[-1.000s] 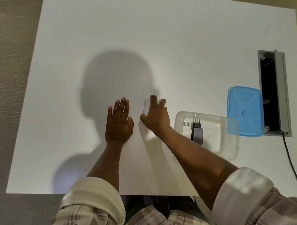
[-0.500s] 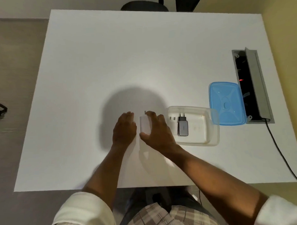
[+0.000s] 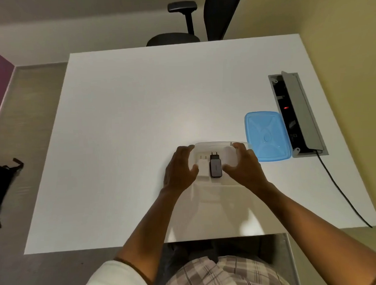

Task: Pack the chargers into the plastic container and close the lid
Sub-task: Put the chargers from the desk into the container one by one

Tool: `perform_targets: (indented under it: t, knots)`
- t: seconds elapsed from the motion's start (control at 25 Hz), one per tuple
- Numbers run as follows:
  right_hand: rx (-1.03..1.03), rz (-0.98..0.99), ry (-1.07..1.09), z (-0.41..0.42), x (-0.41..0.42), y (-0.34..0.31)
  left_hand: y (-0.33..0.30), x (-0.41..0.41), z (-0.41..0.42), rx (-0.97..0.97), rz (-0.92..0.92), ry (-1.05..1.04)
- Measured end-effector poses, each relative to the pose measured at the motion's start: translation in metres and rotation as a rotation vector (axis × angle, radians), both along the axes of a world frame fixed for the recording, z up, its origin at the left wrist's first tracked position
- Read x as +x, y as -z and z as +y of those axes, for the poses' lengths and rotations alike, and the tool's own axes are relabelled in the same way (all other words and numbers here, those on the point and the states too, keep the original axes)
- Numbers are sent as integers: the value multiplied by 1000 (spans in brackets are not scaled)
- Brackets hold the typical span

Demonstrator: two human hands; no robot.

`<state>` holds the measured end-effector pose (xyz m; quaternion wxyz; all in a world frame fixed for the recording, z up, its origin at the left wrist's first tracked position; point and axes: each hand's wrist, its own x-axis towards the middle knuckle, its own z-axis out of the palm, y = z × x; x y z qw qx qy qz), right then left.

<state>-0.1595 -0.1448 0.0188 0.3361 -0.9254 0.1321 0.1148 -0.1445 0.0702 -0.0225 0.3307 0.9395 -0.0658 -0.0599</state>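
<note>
A clear plastic container [image 3: 212, 145] sits on the white table [image 3: 129, 144], right of centre. Inside it, a white charger [image 3: 203, 168] and a black charger [image 3: 215, 168] lie side by side, prongs pointing away from me. My right hand [image 3: 246, 170] is over the container's right half, closed around a second white charger [image 3: 229, 155] that is down inside the container. My left hand [image 3: 179, 171] grips the container's left wall, fingers on the far left corner and thumb inside. The blue lid [image 3: 265, 137] lies flat just right of the container.
A grey cable box [image 3: 297, 115] with its flap open is sunk into the table beside the lid. A black cable [image 3: 342, 192] runs from it to the near right edge. An office chair [image 3: 185, 35] stands beyond the table, and a black bag [image 3: 1, 187] lies on the floor at left.
My right hand has carried the white charger from the table to the right, into the container. My left hand has moved from flat on the table to the container's left side. The camera has pulled back.
</note>
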Motion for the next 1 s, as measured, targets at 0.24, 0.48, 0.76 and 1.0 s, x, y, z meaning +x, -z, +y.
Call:
perform_targets:
  t: [0.24, 0.48, 0.76, 1.0]
  knots:
    - [-121, 96, -112, -18, -4, 16, 10, -7, -21, 78, 86, 123]
    - [-204, 211, -138, 6, -10, 38, 23, -27, -8, 212, 165, 125]
    - [-253, 274, -214, -3, 13, 49, 13, -14, -23, 248, 232, 156]
    - [-216, 272, -223, -7, 15, 52, 6, -14, -18, 279, 302, 173]
